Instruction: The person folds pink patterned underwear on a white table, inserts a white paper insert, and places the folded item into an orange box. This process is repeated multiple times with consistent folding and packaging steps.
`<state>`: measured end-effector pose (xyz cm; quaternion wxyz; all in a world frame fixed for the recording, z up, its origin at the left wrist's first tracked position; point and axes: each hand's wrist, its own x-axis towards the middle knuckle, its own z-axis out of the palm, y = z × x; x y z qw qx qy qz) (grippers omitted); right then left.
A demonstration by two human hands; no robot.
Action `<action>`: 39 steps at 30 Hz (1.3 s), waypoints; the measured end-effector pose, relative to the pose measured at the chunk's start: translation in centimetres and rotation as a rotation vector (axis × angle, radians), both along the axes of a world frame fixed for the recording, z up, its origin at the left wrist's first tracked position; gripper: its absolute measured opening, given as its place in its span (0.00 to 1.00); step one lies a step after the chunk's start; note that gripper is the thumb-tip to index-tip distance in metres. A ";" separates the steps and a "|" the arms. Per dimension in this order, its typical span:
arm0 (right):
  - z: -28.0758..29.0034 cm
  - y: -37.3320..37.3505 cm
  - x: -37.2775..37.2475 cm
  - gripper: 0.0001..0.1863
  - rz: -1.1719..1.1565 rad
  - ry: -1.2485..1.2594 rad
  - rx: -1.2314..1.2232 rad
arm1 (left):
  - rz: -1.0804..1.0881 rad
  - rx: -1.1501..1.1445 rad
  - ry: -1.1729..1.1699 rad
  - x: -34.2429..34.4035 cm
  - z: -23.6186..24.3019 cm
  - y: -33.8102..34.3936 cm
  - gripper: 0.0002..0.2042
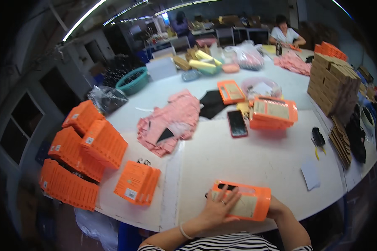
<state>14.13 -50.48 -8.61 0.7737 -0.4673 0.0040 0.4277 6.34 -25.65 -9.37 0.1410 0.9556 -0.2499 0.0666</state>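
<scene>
Head view: left hand (219, 206) is lying flat on top of an orange box (241, 201), fingers spread apart and pressing down, ring showing. Right hand (275, 208) is sitting at the box's right end, mostly hidden behind it; can't tell how its fingers are set. Box is resting on the white table (255, 159), near the front edge, just in front of the person.

Risk, as I judge it: box is so close to the edge that a hard push w/ the flat hand could be sliding it off toward the lap, or crushing the thin card front.

Surface & room: table is holding a phone (237, 123) mid-way, a stack of orange boxes (273, 113) just beside it, pink packets (171, 119) to the left, more orange boxes in rows (86, 150) at the left rim, brown cartons (333, 81) on the right. A teal basket (132, 81) is sitting further back. Another person (285, 35) is working at the far side. Ceiling strip lights are glowing overhead.
</scene>
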 end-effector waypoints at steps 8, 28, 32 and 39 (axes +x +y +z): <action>-1.0 0.4 -2.1 0.25 -0.233 0.081 -0.018 | -0.006 -0.055 -0.027 -0.5 -0.8 -0.1 0.47; 2.0 -1.8 -6.8 0.20 -0.310 -0.239 -0.524 | -0.087 -0.231 -0.178 -2.6 -0.9 -2.8 0.40; 2.8 -2.3 -7.1 0.18 -0.265 -0.653 -0.804 | -0.196 -0.199 -0.331 -2.8 -0.4 -2.6 0.29; 7.5 -1.1 -5.4 0.21 -0.552 -1.198 -0.585 | 0.040 -0.927 -0.008 -2.9 4.6 -0.9 0.34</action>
